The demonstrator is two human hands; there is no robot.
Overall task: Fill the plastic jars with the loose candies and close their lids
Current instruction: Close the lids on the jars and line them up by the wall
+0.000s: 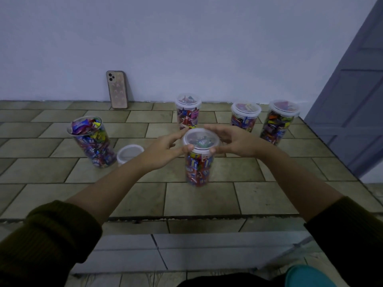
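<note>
Dim, bluish, soft-focused, edges bowed

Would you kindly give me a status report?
Front jar: left grip and right grip pinching its lid. Open jar left, loose lid beside it. Nothing in the way.

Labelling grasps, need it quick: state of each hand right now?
left hand: grips the jar lid, thumb at its rim.
right hand: grips the same lid.

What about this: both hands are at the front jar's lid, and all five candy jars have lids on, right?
Not all five: the head view shows the left jar open, its loose lid on the floor beside it. The other four have lids on, and the left hand and right hand are at the front jar's lid.
</note>
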